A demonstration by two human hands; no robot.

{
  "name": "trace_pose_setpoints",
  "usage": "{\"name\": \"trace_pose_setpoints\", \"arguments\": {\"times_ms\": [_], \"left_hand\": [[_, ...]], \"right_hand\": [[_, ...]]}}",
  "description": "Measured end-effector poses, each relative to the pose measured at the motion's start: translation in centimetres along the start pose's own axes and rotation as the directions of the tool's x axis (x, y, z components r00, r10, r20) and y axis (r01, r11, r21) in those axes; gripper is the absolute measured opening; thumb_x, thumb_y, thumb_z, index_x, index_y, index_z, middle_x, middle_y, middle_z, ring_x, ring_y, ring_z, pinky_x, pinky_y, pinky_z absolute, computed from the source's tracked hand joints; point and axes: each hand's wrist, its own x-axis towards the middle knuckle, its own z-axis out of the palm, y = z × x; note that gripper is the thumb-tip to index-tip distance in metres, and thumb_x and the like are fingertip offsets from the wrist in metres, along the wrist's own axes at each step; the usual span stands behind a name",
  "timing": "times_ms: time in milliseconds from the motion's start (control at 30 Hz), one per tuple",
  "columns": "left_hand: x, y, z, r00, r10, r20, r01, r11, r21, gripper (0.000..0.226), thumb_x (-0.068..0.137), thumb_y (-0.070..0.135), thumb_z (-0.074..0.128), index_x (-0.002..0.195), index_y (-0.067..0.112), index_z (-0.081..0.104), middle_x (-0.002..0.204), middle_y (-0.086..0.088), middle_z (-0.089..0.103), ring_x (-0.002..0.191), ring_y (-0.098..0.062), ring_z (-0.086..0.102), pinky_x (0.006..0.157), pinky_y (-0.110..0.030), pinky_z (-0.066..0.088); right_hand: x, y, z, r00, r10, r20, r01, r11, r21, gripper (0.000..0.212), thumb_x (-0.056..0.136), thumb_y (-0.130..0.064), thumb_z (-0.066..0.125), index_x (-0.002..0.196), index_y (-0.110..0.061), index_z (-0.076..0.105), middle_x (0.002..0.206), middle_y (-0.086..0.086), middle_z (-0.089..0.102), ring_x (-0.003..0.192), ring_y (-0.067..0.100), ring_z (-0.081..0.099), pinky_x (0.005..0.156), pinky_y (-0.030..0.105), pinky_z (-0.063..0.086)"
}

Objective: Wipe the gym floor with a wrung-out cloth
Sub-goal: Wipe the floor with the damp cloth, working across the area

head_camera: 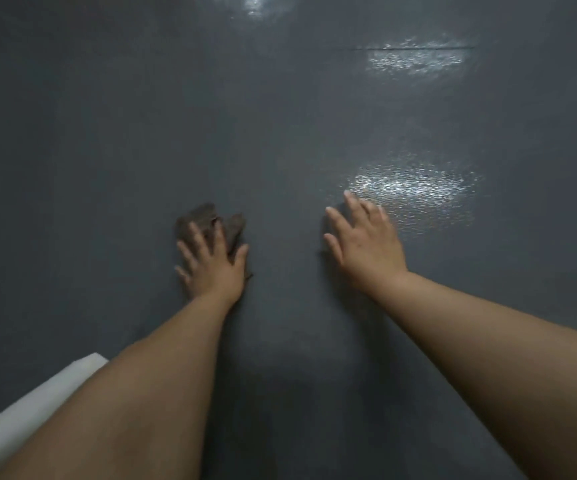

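Note:
A dark grey textured gym floor (280, 116) fills the head view. A small crumpled brown-grey cloth (204, 218) lies on it left of centre. My left hand (212, 263) presses flat on the cloth with straight, spread fingers, and the cloth sticks out beyond the fingertips. My right hand (366, 240) rests palm down on the bare floor to the right, fingers spread, holding nothing. Both forearms reach in from the bottom edge.
Shiny patches (411, 185) of reflected light lie just beyond my right hand and further back. A seam line (415, 47) crosses the floor at the upper right. A white edge (31, 410) runs along the lower left corner.

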Motion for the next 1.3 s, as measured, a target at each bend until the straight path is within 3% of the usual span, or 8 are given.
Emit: {"name": "trace_pose_setpoints", "arguments": {"times_ms": [100,267,400,600,767,967,1100,1300], "left_hand": [[-2.0,-0.9,1.5,0.996,-0.079,-0.034,0.079,0.997,-0.015,0.063,0.098,0.047,0.033,0.152,0.02,0.014,0.158,-0.007,-0.011,0.144,-0.038,-0.008,0.114,-0.053,0.005],[-5.4,2.8,3.1,0.876,0.482,0.006,-0.478,0.868,0.137,0.063,0.093,0.048,0.022,0.151,0.026,0.011,0.159,-0.003,0.003,0.145,-0.037,-0.005,0.116,-0.055,0.006],[-1.7,1.5,0.6,0.813,0.569,0.123,-0.58,0.779,0.237,0.059,0.1,0.041,0.026,0.151,0.028,-0.001,0.158,0.003,-0.014,0.144,-0.028,-0.016,0.117,-0.047,-0.005],[4.5,-6.0,-0.4,0.993,0.012,-0.114,-0.017,0.999,-0.04,0.063,0.099,0.046,0.03,0.152,0.028,0.002,0.158,-0.006,-0.014,0.145,-0.033,-0.008,0.115,-0.049,0.003],[4.9,-7.0,-0.3,0.938,-0.33,-0.104,0.299,0.924,-0.238,0.054,0.102,0.036,0.028,0.152,0.023,0.013,0.159,-0.004,-0.006,0.145,-0.034,-0.005,0.116,-0.045,0.004],[6.9,0.1,-1.4,0.976,0.138,-0.17,-0.132,0.99,0.045,0.055,0.102,0.032,0.029,0.152,0.023,0.008,0.159,-0.006,-0.004,0.145,-0.034,-0.003,0.116,-0.043,0.006],[6.4,10.0,-2.5,0.792,0.61,-0.03,-0.601,0.786,0.144,0.052,0.102,0.038,0.026,0.151,0.03,0.009,0.159,0.0,-0.007,0.145,-0.032,-0.01,0.116,-0.042,0.001],[7.7,10.8,-3.5,0.75,0.662,0.0,-0.654,0.741,0.152,0.056,0.1,0.047,0.026,0.151,0.033,0.006,0.159,0.004,-0.01,0.146,-0.025,-0.011,0.117,-0.041,-0.003]], "right_hand": [[0.1,-2.8,1.3,0.998,-0.008,0.062,0.006,1.0,0.026,0.053,0.085,-0.039,0.038,0.117,-0.007,0.066,0.131,0.024,0.054,0.112,0.045,0.055,0.097,0.057,0.039],[1.0,-5.7,2.1,1.0,0.001,0.001,-0.001,1.0,0.015,0.055,0.097,-0.042,0.027,0.144,-0.016,0.039,0.154,0.013,0.025,0.139,0.034,0.025,0.115,0.045,0.012],[2.4,-7.6,2.8,1.0,0.012,-0.011,-0.012,1.0,-0.001,0.054,0.1,-0.044,0.023,0.149,-0.02,0.028,0.158,0.009,0.014,0.142,0.03,0.014,0.116,0.041,0.004],[3.5,-8.4,3.6,1.0,-0.027,0.011,0.028,0.997,-0.068,0.053,0.101,-0.041,0.028,0.148,-0.017,0.03,0.157,0.011,0.015,0.142,0.033,0.017,0.116,0.043,0.005],[3.7,-7.4,3.7,0.999,0.034,0.022,-0.032,0.994,-0.1,0.052,0.101,-0.04,0.024,0.148,-0.018,0.028,0.158,0.01,0.014,0.142,0.031,0.014,0.117,0.043,0.002],[4.3,-5.5,3.4,0.994,0.106,-0.006,-0.106,0.987,-0.12,0.053,0.101,-0.039,0.028,0.148,-0.017,0.027,0.157,0.011,0.015,0.142,0.031,0.014,0.116,0.044,-0.002],[4.0,-4.3,3.9,0.988,0.115,-0.107,-0.125,0.987,-0.1,0.062,0.091,-0.037,0.026,0.14,-0.002,0.04,0.149,0.021,0.034,0.134,0.037,0.033,0.114,0.05,0.012],[3.6,-3.8,3.7,0.99,0.111,-0.087,-0.121,0.985,-0.124,0.06,0.097,-0.032,0.031,0.145,0.002,0.026,0.155,0.019,0.019,0.142,0.032,0.023,0.116,0.045,0.002]]}}
